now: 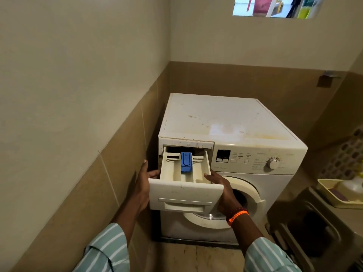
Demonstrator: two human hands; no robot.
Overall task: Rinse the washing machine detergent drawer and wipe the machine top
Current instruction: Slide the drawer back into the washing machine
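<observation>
Two hands grip a cream detergent drawer (184,185) that projects most of its length from its slot at the upper left of the front-loading washing machine (231,154), its back end still within the slot. The left hand (144,185) clasps the drawer's left wall, thumb raised, fingers curled under the side. The right hand (222,191) clasps the right wall, thumb lying on the rim, fingers wrapped behind the front panel. The drawer tilts slightly down toward the viewer. A blue insert (186,161) sits upright in the middle compartment; brownish residue stains the compartments on either side of it. The machine top (222,118) is bare, marked with scattered brown spots and a yellowish streak near its front right edge. Right of the slot lie a dark display (223,155) and a round dial (273,162); below, the porthole door (235,203) stands behind the right wrist, which bears orange and dark bead bracelets (237,214). Striped sleeves cover both forearms. At the right edge, a cream tray (324,188) rests on a counter.
</observation>
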